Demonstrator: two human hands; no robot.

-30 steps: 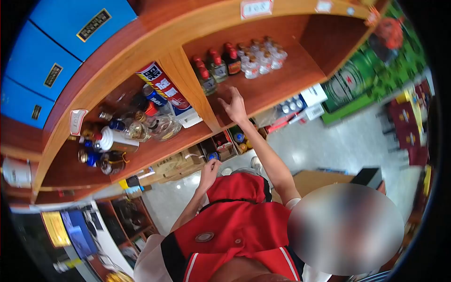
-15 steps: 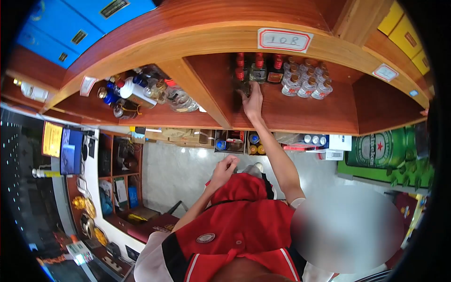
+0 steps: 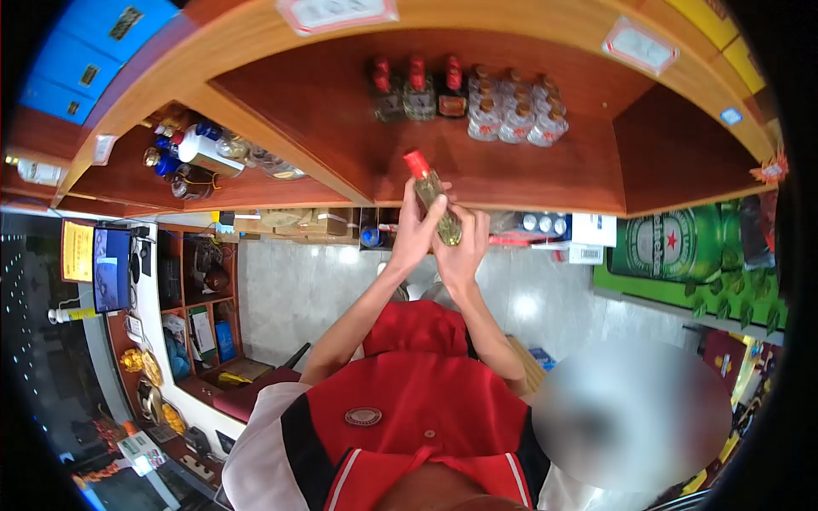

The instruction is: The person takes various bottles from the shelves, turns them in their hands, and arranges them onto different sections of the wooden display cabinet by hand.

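Between both hands, just in front of the wooden shelf (image 3: 511, 175), is a red-capped glass bottle (image 3: 430, 183), tilted with its cap up and to the left. My left hand (image 3: 412, 228) is closed round its left side, near the neck and middle. The lower part is held by my right hand (image 3: 465, 247), fingers wrapped over it. Behind on the shelf stand red-capped bottles: a clear one (image 3: 418, 92), one beside it (image 3: 385, 89) and a dark one with a label (image 3: 452, 89). Several small clear bottles (image 3: 517, 117) are grouped to their right.
Mixed bottles (image 3: 200, 153) fill the left compartment. Blue boxes (image 3: 98, 51) sit at upper left. A green Heineken pack (image 3: 673, 243) stands on the right, and stacked cartons (image 3: 315, 223) lie below the shelf. A chair (image 3: 256, 393) is at left.
My right hand has drawn a red-capped bottle out of the shelf toward me. My left hand has risen to join it on the bottle. The view has shifted too.
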